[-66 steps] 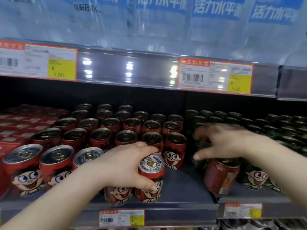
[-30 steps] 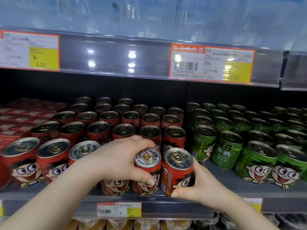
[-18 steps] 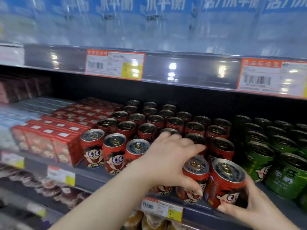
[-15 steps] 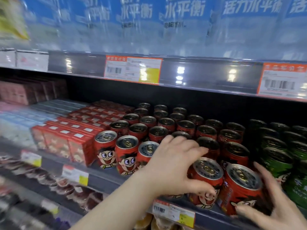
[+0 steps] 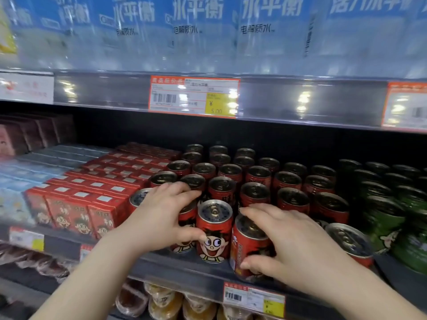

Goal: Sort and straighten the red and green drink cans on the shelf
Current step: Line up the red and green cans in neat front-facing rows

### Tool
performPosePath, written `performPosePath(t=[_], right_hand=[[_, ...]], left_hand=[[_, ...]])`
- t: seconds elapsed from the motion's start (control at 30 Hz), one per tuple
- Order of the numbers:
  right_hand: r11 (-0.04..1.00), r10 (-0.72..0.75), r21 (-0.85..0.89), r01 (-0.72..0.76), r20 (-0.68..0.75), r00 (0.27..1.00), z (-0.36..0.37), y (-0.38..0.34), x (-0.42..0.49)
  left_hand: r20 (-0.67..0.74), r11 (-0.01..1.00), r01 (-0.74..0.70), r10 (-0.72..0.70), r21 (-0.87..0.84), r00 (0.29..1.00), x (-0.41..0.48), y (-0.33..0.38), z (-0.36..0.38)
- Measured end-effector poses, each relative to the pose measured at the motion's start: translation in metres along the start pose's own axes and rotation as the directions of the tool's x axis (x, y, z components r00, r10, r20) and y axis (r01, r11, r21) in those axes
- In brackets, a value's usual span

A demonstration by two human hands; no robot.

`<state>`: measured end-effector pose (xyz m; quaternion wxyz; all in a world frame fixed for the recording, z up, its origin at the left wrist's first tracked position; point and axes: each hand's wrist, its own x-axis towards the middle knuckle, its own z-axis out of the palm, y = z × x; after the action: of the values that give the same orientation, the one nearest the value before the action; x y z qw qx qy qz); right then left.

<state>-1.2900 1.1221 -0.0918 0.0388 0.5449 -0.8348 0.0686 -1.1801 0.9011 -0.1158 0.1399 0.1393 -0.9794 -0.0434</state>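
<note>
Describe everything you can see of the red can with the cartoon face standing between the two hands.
The red can is a metal-looking cylinder with a silvery top and pull tab, its wide-eyed cartoon face turned outward. It stands upright near the shelf front edge. The left hand wraps the half-hidden can beside it, thumb tip touching its side; the right hand holds the tilted can on its other side.

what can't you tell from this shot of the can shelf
Head view only.
Left-hand can: mostly hidden by the left hand, facing unclear.
Right-hand can: label largely covered by the right hand.
Green cans: blurred, cut by the right edge.
Lower price tag: print too small.
</note>
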Motion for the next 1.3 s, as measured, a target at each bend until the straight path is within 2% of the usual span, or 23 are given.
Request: performPosePath(t=[0.07,0.2,0.47,0.57,0.67,0.8,0.93,1.2,1.3], right_hand=[[0.998,0.024,-0.054,-0.022,0.026,0.999,0.004,-0.003,0.006],[0.993,0.105,-0.06,-0.106,-0.021,0.994,0.013,-0.005,0.011],[0.979,0.184,-0.08,-0.186,-0.029,0.982,0.015,-0.013,0.017],[0.99,0.137,-0.022,-0.137,-0.009,0.991,0.006,-0.022,0.025],[0.998,0.027,0.061,-0.026,-0.025,0.999,0.002,-0.037,0.043],[0.996,-0.076,0.046,0.075,0.02,0.997,0.011,-0.057,0.076],[0.992,-0.101,0.076,0.097,0.054,0.993,0.022,-0.068,0.096],[0.988,0.092,0.118,-0.098,0.055,0.994,0.024,-0.076,0.106],[0.988,0.133,0.08,-0.134,0.023,0.991,0.026,-0.082,0.105]], left_hand=[[-0.004,0.999,-0.042,0.042,0.014,0.999,0.004,0.004,0.0],[0.066,0.991,-0.114,0.11,0.064,0.992,0.012,0.013,0.007],[0.155,0.98,-0.198,0.196,-0.005,0.968,0.017,0.003,0.001],[0.191,0.981,-0.172,0.186,-0.086,0.964,0.019,-0.012,-0.013],[0.173,0.995,-0.1,0.094,0.029,0.98,0.017,-0.035,-0.029],[0.263,0.997,-0.074,0.063,0.031,0.963,0.011,-0.056,-0.028],[0.188,0.995,-0.096,0.098,-0.017,0.977,0.007,-0.061,-0.018],[0.285,0.978,-0.193,0.21,-0.084,0.935,0.005,-0.071,-0.025],[0.261,0.975,-0.195,0.217,-0.107,0.941,0.006,-0.069,-0.024]])
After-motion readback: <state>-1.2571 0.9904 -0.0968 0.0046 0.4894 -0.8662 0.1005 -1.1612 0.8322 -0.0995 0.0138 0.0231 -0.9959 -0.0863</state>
